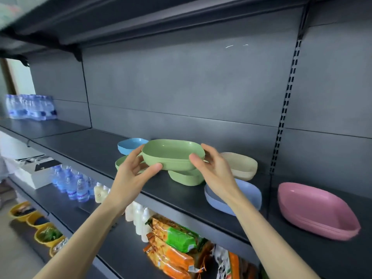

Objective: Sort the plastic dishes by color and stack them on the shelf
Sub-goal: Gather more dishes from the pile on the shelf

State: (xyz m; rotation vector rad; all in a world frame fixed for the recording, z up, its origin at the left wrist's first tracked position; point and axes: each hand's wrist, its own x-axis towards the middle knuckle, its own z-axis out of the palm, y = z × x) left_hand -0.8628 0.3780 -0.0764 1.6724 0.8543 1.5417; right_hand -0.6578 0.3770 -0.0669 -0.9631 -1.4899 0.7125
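Person had the green dish (173,153) in both hands, lifted clear of the shelf (84,146), right above the green stack (186,178) sitting there. The left hand (130,170) pinched the left end, thumb on the near wall and fingers round the far rim. The right hand (213,170) pinched the right end the same way. The held piece looked like two nested dishes, couldn't confirm.

My read: the step was nesting it onto the green stack. Doing it well meant keeping it level, squaring its long axis to the stack, lowering straight and releasing only once seated. Light plastic would probably skate if dropped off-centre.

A second green dish (120,163) sat just behind the left hand, partly hidden, and likely belonged on the same pile. The beige stack (241,164) was just beside the right hand, so knuckles needed watching. The light blue dish (130,144) was behind and the periwinkle dish (249,194) at the front edge. The pink stack (314,208) was well apart to the right.
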